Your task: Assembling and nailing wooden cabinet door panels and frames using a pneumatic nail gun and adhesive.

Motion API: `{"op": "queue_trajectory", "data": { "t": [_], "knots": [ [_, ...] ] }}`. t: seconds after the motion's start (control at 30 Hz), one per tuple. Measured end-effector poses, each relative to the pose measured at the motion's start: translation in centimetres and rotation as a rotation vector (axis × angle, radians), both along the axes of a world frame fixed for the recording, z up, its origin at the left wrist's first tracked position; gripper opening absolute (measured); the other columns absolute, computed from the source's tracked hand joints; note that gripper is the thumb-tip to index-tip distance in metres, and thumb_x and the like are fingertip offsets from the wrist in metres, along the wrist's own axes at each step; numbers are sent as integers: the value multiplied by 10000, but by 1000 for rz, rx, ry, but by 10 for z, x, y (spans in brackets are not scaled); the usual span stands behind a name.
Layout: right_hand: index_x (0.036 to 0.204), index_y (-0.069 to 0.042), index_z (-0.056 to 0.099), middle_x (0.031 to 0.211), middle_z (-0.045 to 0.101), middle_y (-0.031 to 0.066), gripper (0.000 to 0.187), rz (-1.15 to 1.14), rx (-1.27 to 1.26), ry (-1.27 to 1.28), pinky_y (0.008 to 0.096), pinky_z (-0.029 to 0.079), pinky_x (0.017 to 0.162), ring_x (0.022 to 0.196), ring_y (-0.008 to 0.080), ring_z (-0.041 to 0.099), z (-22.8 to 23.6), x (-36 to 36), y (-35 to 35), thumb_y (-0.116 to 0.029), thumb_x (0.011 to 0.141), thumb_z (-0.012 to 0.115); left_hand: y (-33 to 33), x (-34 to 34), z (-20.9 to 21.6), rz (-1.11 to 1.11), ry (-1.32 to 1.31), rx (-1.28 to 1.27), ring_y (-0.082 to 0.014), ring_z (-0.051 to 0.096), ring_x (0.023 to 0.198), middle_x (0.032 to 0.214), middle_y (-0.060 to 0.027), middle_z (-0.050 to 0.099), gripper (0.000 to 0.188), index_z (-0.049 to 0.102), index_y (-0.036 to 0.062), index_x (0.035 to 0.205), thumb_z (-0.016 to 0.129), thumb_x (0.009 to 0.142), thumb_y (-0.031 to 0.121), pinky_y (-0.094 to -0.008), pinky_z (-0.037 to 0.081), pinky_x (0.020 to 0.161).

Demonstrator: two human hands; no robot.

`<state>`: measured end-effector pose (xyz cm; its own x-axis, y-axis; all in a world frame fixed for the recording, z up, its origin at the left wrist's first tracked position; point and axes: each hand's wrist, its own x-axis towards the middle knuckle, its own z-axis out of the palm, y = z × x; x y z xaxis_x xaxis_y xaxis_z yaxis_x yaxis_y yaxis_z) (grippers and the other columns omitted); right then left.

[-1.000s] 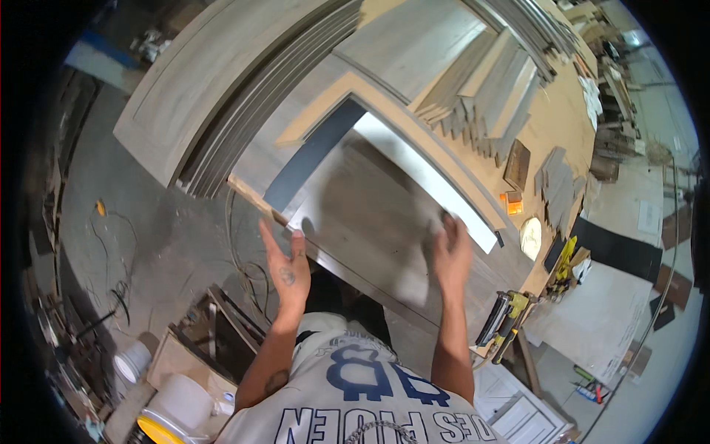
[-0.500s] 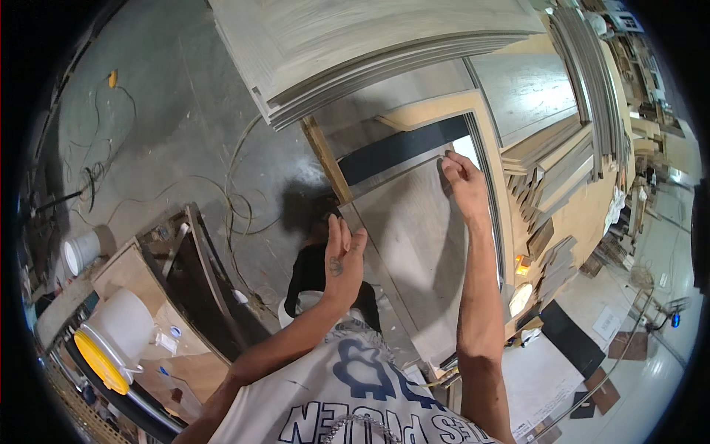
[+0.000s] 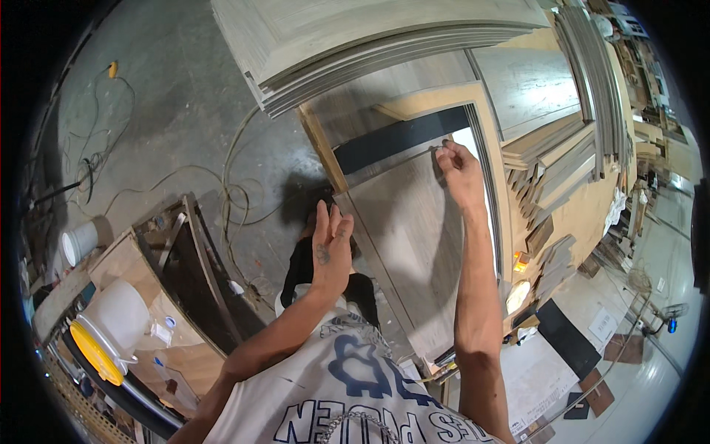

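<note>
A grey wood-grain panel (image 3: 399, 214) lies before me, its far edge beside a black strip (image 3: 403, 140). My right hand (image 3: 462, 177) is at the panel's far right corner, thumb and fingers pinched together. Whatever is between those fingertips is too small to make out. By the panel's left corner, my left hand (image 3: 333, 248) has its fingers stretched upward and slightly apart. It holds nothing that I can see, and whether it touches the panel's edge I cannot tell. A pale wooden frame (image 3: 492, 170) borders the panel on the right.
Grey door panels (image 3: 384, 37) are stacked at the far side. Cut strips (image 3: 551, 177) lie in heaps on the right. A white bucket with a yellow rim (image 3: 111, 333) is on the left bench. Cables (image 3: 229, 192) trail over the floor.
The view has shifted slightly. My left hand's fingers have spread a little more and sit slightly farther left in the picture. My right hand stays pinched at the same corner.
</note>
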<state>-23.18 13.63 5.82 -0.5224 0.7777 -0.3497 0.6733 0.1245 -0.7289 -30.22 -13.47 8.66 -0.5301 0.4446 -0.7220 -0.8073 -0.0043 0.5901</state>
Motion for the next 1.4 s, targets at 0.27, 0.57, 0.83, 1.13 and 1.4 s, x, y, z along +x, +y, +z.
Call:
{"op": "queue_trajectory", "data": {
  "t": [0.27, 0.57, 0.83, 1.13, 1.4],
  "knots": [
    [1370, 89, 532, 1282, 645, 292, 574, 85, -18, 6, 361, 488, 1019, 1198, 330, 646, -1, 27, -1, -258, 936, 679, 7, -10, -30, -53, 441, -64, -277, 417, 1420, 1535, -257, 406, 701, 169, -98, 1552, 554, 1039, 185, -342, 350, 1139],
    [1345, 31, 557, 1214, 691, 247, 521, 76, 44, 44, 378, 513, 993, 1172, 342, 666, -13, 187, -35, -261, 932, 682, 2, -34, -56, -471, 1154, -499, -338, 718, 1032, 1142, -147, 738, 530, 575, 32, 1378, 691, 875, 157, -387, 542, 905],
    [1355, 12, 550, 1260, 660, 245, 482, 14, 471, 20, 432, 525, 943, 1130, 372, 664, -6, 276, -94, -226, 958, 687, 14, -36, -57, -533, 1464, -560, -350, 713, 990, 1077, -163, 741, 453, 616, 27, 1326, 665, 891, 145, -423, 544, 874],
    [1499, 90, 299, 1483, 426, 344, 672, -836, -134, -33, 414, 353, 1151, 1393, 391, 448, 19, 399, -302, -194, 992, 635, 50, -30, -56, -673, 1630, -532, -419, 677, 1039, 1108, -250, 706, 502, 565, -18, 1345, 680, 883, 141, -467, 529, 908],
    [1527, 70, 251, 1504, 416, 298, 715, -1213, -362, 252, 343, 437, 1043, 1291, 290, 522, 17, 380, -306, -164, 977, 645, 62, -22, -43, -733, 1570, -648, -425, 684, 1007, 1096, -272, 700, 529, 560, -70, 1323, 692, 880, 188, -473, 537, 888]
  ]
}}
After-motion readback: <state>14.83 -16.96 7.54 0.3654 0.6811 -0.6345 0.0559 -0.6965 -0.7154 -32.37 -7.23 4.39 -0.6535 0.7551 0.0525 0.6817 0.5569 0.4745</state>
